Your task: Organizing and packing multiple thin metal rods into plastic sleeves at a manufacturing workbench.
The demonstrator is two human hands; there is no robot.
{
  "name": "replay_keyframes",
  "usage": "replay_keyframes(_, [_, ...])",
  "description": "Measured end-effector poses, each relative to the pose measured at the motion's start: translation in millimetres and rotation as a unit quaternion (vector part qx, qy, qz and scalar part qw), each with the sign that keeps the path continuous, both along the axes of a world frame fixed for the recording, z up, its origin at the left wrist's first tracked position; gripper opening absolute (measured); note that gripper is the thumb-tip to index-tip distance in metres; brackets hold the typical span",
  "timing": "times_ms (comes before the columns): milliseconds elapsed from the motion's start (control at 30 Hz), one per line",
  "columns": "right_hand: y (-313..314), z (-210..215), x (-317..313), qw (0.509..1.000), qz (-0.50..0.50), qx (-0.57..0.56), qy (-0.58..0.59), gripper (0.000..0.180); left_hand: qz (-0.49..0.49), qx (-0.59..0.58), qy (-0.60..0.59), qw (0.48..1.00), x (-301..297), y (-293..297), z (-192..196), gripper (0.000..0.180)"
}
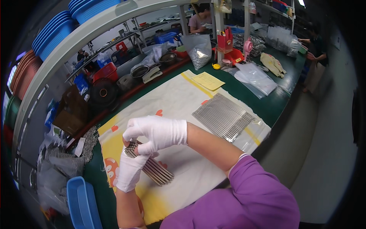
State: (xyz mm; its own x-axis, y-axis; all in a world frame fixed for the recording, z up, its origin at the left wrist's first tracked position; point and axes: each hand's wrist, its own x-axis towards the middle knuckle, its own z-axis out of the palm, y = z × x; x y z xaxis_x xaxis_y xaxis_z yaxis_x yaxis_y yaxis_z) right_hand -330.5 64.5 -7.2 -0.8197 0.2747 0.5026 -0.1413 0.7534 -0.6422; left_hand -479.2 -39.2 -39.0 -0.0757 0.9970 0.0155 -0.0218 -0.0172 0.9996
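Observation:
A bundle of slim silvery metal rods (pixel 157 172) slants over the cloth, its upper ends gathered between my hands. My left hand (pixel 130 168), in a white glove with bare fingertips, is wrapped around the bundle near those ends. From above, my right hand (pixel 154 131), gloved the same way, curls its thumb and fingers over the rod ends. Its fingers partly hide what they grip. To the right, a flat row of similar metal rods (pixel 223 116) lies side by side on the cloth, with clear plastic by its lower edge.
A white and yellow patterned cloth (pixel 175 91) covers part of the green table (pixel 280 103). Yellow paper (pixel 208 80) and clear plastic bags (pixel 257 78) lie toward the back. A blue basket (pixel 82 202) stands at left. Two other people (pixel 200 21) (pixel 317 49) are farther back.

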Motion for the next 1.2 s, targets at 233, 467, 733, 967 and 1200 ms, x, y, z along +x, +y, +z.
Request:
replay_keyframes(233, [-0.2,-0.3,0.2,1.000,0.008,-0.012,0.008,0.027,0.010,-0.018,0.027,0.999,2.2,-0.3,3.8,0.038])
replay_keyframes(467, [-0.7,0.8,-1.7,1.000,0.010,-0.013,-0.009,0.030,0.001,-0.031,0.036,0.999,-6.2,0.0,-1.1,0.039])
replay_keyframes(733, [-10.0,-19.9,-17.5,0.949,0.157,-0.253,-0.101,0.058,-0.123,-0.022,0.041,0.991,-20.3,-10.0,-7.8,0.056])
replay_keyframes(967, [-35.2,-26.3,-26.5,0.874,0.258,-0.402,-0.094,0.021,-0.076,0.030,0.197,0.977,-40.5,-16.5,-22.6,0.037])
replay_keyframes(1200, [-54.7,-7.5,-13.9,0.861,0.203,-0.456,-0.099,0.018,-0.135,0.006,0.163,0.977,-26.6,-5.9,-35.2,0.032])
